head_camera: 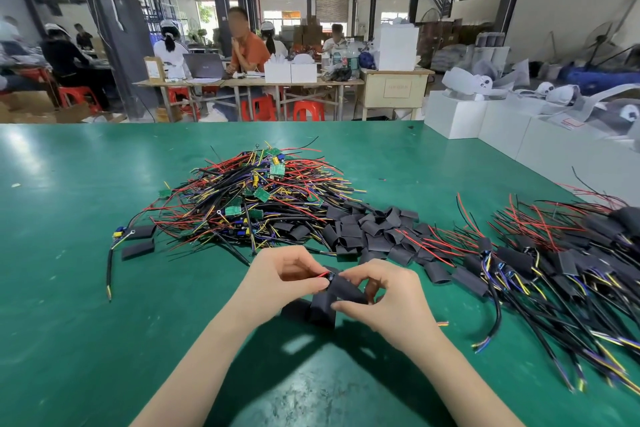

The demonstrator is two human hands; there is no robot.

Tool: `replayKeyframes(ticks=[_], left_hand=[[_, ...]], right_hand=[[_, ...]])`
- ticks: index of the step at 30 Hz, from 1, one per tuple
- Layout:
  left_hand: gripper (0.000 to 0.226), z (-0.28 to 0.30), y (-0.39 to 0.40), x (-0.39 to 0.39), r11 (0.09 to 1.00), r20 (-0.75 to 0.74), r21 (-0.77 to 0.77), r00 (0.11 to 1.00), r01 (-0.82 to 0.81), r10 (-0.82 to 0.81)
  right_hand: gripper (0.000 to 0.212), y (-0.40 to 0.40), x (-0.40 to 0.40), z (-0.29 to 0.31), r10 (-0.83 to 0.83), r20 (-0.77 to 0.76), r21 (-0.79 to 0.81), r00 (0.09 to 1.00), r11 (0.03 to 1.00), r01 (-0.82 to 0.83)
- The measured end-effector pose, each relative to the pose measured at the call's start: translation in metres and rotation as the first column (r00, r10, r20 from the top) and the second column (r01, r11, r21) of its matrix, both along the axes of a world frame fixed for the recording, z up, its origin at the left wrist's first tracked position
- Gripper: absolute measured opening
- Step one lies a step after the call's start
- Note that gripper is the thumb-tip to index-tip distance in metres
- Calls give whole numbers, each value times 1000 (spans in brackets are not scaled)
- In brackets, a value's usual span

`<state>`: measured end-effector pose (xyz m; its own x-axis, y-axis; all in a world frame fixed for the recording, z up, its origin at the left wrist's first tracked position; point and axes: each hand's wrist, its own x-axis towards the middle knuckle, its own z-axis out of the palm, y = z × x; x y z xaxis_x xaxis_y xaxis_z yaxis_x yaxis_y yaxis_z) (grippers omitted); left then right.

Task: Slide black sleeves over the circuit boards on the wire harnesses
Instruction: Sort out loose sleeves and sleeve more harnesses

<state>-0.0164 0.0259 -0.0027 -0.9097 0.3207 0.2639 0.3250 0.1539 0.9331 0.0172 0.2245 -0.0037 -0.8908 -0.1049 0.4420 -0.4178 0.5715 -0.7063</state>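
Head view: both hands are working just above the green tabletop [86,253], near its front edge. The left hand [284,276] is pinching the end of a harness where a red wire [320,274] is showing, fingers curled round it. The right hand [377,291] is pinching a black sleeve [341,291] between thumb and fingertips [337,305], mouth of the sleeve meeting the left fingers. The circuit board itself is hidden, probably already inside or at the sleeve mouth, can't tell. A second dark sleeve piece [323,314] seems to be hanging below; unclear if it is separate.

Pile of unsleeved harnesses [252,191] with green boards is lying behind the hands, loose sleeves heap [374,229] just right of it, finished sleeved harnesses [554,253] spreading far right.

To do this step well, my judgement: keeping the sleeve mouth squeezed open, feeding the board in flat and end-first, holding wires bunched so none is snagging on the rim, then pulling the sleeve along until the board is fully covered. Risk: a wire folding back or the board jamming crooked
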Motion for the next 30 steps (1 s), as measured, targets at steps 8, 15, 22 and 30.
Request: replayKeyframes(ticks=[8,15,22,30], left_hand=[[13,0,2,0,999,-31,-37,999,-25,24],[15,4,-1,1,998,-55,-59,998,36,-39],[19,11,-23,-11,957,-250,-116,940,-267,232],[9,-6,-47,-20,760,-193,-489,903,-428,384]], right_hand=[[30,-2,1,2,6,-83,4,996,1000,-6],[35,1,0,1,35,-126,-1,991,999,-35],[30,21,-8,7,-129,-591,124,797,961,248],[39,86,-22,1,-607,-431,72,668,714,696]])
